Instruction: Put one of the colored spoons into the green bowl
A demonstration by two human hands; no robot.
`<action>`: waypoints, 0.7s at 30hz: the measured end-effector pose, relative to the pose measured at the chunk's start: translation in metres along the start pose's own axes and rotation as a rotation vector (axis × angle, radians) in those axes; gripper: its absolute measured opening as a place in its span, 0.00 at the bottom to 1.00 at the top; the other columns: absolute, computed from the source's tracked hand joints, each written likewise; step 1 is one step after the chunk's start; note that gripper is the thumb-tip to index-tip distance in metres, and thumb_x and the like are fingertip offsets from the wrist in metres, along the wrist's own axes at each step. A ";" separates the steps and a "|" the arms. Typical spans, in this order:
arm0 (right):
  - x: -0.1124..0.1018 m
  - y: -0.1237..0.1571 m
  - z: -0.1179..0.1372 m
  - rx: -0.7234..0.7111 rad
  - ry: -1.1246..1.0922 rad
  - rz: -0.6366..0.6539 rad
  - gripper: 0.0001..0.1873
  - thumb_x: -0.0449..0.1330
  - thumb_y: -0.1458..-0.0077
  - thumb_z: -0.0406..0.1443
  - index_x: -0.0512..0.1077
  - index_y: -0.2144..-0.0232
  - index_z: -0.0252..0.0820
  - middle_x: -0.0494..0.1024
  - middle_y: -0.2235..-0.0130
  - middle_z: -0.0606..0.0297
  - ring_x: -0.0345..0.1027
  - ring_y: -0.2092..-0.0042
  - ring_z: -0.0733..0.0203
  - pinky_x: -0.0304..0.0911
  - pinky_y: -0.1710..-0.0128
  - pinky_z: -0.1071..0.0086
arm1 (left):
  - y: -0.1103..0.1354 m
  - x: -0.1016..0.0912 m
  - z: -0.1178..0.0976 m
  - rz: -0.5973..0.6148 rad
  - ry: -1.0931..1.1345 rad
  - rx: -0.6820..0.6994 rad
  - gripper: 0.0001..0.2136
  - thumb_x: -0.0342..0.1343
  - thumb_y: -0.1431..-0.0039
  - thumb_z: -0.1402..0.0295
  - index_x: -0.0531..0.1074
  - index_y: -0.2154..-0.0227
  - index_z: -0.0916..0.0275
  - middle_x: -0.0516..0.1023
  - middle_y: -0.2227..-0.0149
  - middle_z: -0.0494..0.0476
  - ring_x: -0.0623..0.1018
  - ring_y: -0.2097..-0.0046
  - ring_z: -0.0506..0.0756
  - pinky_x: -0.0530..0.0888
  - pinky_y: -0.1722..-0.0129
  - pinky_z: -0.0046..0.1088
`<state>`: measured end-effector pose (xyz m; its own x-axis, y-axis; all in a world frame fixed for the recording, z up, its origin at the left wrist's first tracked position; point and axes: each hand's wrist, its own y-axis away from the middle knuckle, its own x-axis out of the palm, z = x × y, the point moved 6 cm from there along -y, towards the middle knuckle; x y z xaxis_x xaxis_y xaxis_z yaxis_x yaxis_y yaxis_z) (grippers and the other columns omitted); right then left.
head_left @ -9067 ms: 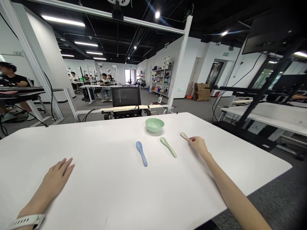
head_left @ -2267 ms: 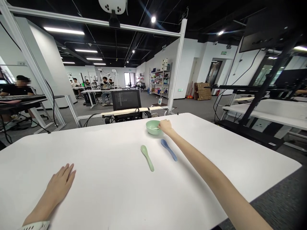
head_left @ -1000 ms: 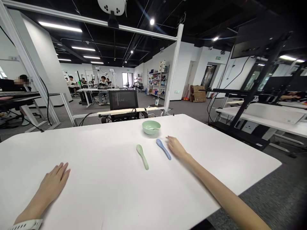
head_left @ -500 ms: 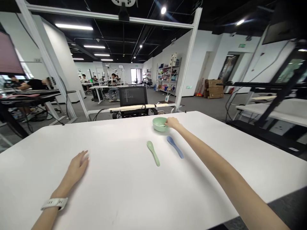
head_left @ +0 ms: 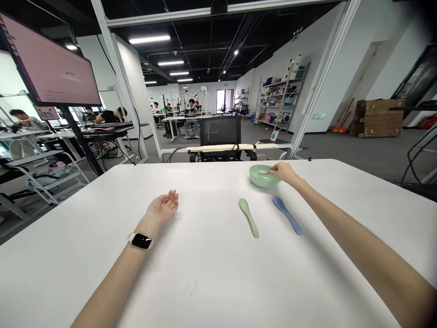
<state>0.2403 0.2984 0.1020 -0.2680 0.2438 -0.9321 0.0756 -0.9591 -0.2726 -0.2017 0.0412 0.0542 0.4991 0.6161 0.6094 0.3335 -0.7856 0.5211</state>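
Note:
At the far side of the white table, my right hand (head_left: 284, 172) is closed on a pale spoon (head_left: 264, 171) at the rim of a green bowl (head_left: 261, 182). The spoon's head shows over the inside of the bowl; its handle is hidden in my fingers. Nearer to me lie a light green spoon (head_left: 250, 218) and, to its right, a blue spoon (head_left: 287, 216). My left hand (head_left: 163, 207) is open and holds nothing, fingers curled a little and palm turned up. It is well left of the spoons, with a watch (head_left: 140, 240) on the wrist.
The white table (head_left: 205, 273) fills the foreground. Beyond its far edge are a metal frame bar (head_left: 218, 148) and a black chair (head_left: 220, 132). A monitor (head_left: 58, 64) stands at the left. Several people sit at desks in the background.
The camera view has swung left. My left hand has turned from palm down to palm up and moved forward. In my right hand, the spoon's pale head now shows above the bowl.

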 end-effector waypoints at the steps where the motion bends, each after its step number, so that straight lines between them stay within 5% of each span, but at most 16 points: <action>1: -0.005 0.003 0.001 0.001 -0.023 -0.027 0.11 0.66 0.41 0.33 0.86 0.61 0.32 0.86 0.66 0.51 0.80 0.63 0.52 0.68 0.64 0.68 | 0.000 0.001 0.003 -0.002 0.021 -0.015 0.18 0.50 0.50 0.87 0.74 0.60 0.63 0.80 0.69 0.54 0.81 0.69 0.51 0.76 0.71 0.25; 16: -0.057 0.071 0.039 -0.081 -0.328 -0.262 0.22 0.58 0.35 0.46 0.81 0.50 0.36 0.83 0.64 0.54 0.76 0.64 0.50 0.67 0.61 0.62 | -0.009 -0.010 -0.010 -0.041 0.230 0.144 0.14 0.47 0.54 0.83 0.63 0.69 0.56 0.70 0.78 0.45 0.71 0.79 0.47 0.65 0.74 0.23; 21: -0.047 0.115 0.075 -0.154 -0.502 -0.272 0.19 0.55 0.35 0.45 0.76 0.50 0.40 0.76 0.70 0.62 0.71 0.68 0.53 0.63 0.64 0.64 | -0.007 0.012 0.020 0.068 0.182 0.091 0.10 0.50 0.53 0.78 0.64 0.69 0.56 0.68 0.79 0.46 0.70 0.79 0.48 0.64 0.75 0.24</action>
<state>0.1893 0.1658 0.1327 -0.7160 0.3444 -0.6072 0.0692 -0.8305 -0.5527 -0.1822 0.0526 0.0461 0.3734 0.5550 0.7433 0.3791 -0.8226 0.4238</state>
